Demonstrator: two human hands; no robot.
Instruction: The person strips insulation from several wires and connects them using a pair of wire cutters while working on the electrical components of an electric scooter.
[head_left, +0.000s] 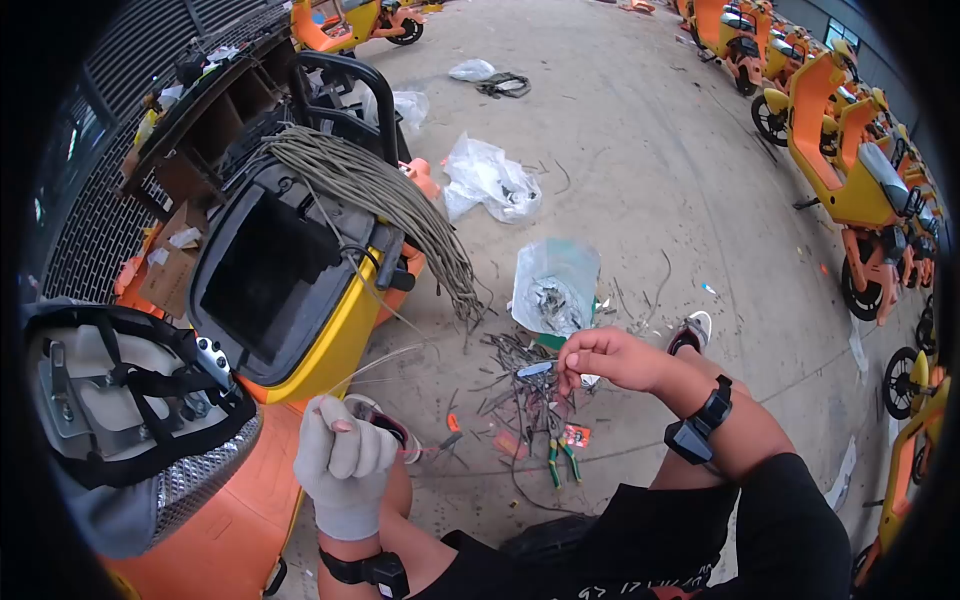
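My left hand, in a pale grey glove, is closed on thin pale strands that rise rightward from it. My bare right hand has curled, pinched fingers above a pile of dark scrap ties; whatever they hold is unclear. Green-and-yellow pliers lie below it, and a light plastic bag lies just beyond. A bundle of olive cords drapes over a black-and-yellow vehicle part at the upper left.
An orange panel and a grey padded item with black straps are at my left. A cluttered shelf stands behind. Rows of orange-yellow scooters line the right. Plastic bags lie farther ahead on the concrete floor.
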